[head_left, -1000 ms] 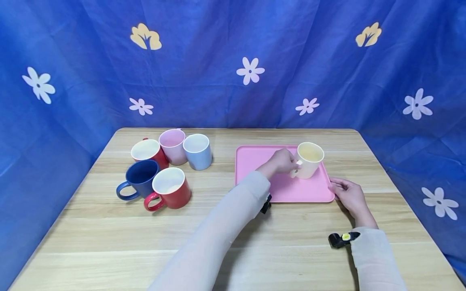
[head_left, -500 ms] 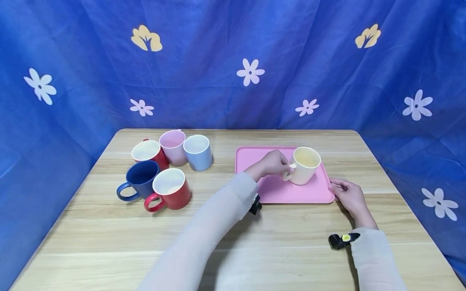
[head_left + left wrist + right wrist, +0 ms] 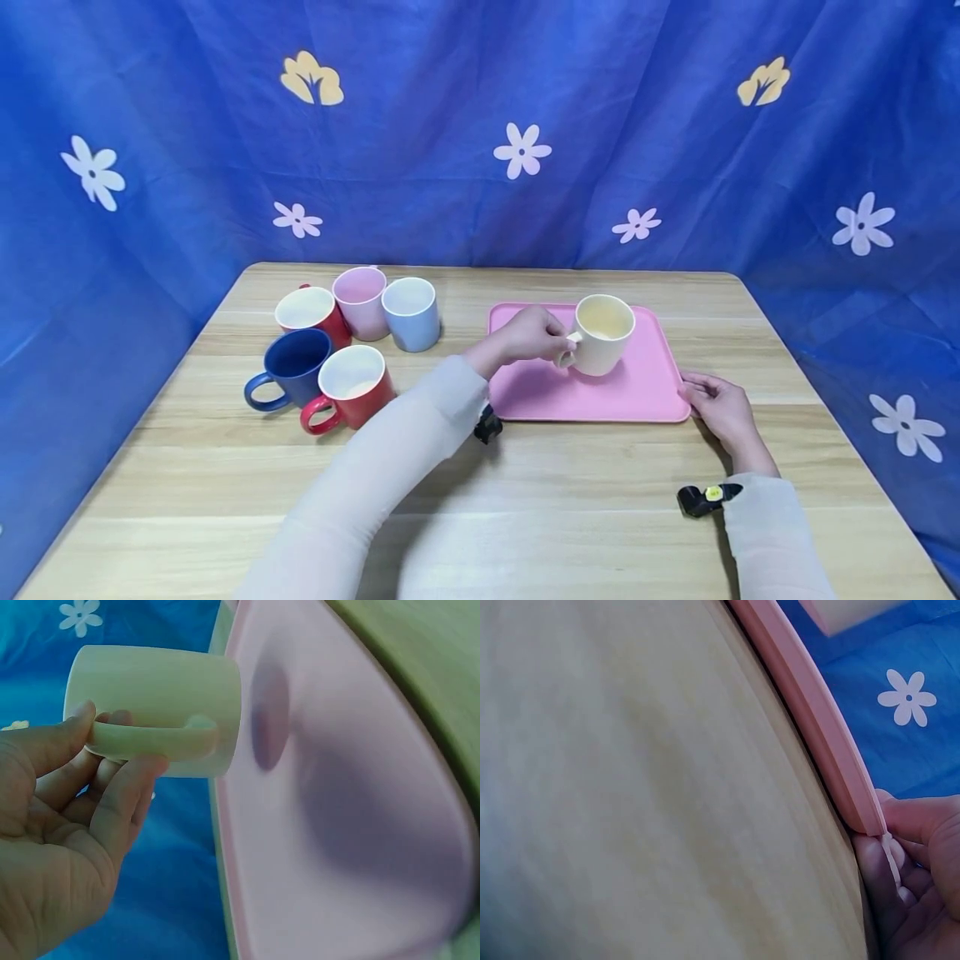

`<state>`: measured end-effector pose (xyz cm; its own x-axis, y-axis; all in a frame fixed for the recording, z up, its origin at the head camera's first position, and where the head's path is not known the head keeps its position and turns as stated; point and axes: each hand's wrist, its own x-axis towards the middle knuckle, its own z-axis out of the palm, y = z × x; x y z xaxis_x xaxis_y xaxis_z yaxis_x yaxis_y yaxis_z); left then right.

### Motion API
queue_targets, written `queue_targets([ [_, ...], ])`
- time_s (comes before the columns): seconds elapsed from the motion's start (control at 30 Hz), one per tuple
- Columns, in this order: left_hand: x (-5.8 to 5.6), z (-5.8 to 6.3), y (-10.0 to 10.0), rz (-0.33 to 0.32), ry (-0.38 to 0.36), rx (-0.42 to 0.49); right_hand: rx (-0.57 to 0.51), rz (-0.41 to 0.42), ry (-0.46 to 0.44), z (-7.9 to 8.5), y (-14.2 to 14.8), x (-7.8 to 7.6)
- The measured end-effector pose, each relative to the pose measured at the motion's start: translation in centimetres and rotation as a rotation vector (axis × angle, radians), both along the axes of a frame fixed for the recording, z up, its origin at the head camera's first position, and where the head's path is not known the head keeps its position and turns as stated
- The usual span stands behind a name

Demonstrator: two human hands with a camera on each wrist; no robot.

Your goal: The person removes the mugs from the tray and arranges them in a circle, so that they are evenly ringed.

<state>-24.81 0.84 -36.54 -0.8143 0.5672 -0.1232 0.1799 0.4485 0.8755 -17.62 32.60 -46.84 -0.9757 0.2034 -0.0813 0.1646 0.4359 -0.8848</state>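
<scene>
A cream mug is held by its handle, pinched between the thumb and fingers of my left hand. In the left wrist view the mug is raised over the pink tray, with a gap under its base and a shadow below. My right hand grips the near right corner of the tray. In the right wrist view the right thumb lies on the tray's rim and the fingers are tucked against its side.
On the table's left stand a blue mug, a red mug, another red mug, a pink mug and a light blue mug, close together. A blue curtain with flowers hangs behind the wooden table.
My left hand has carried the cream mug leftward, from the tray's right side toward its middle. The right hand has stayed at the tray's corner.
</scene>
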Motion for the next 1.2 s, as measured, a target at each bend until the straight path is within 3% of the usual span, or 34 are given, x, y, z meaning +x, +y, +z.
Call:
queue_targets([
  [0.23,0.5,1.0,-2.6,0.037,0.019,-0.025,0.001,0.005,0.000,0.0,0.1,0.1],
  [0.67,1.4,2.5,-7.0,0.045,0.032,-0.055,-0.003,-0.008,-0.019,-0.1,0.1,0.1],
  [0.93,2.6,2.4,-9.6,0.060,0.057,-0.065,-0.007,-0.007,-0.019,-0.2,0.1,0.0],
  [1.2,4.4,1.4,-12.4,0.110,0.073,-0.068,-0.030,0.000,0.008,-0.3,0.1,0.0],
])
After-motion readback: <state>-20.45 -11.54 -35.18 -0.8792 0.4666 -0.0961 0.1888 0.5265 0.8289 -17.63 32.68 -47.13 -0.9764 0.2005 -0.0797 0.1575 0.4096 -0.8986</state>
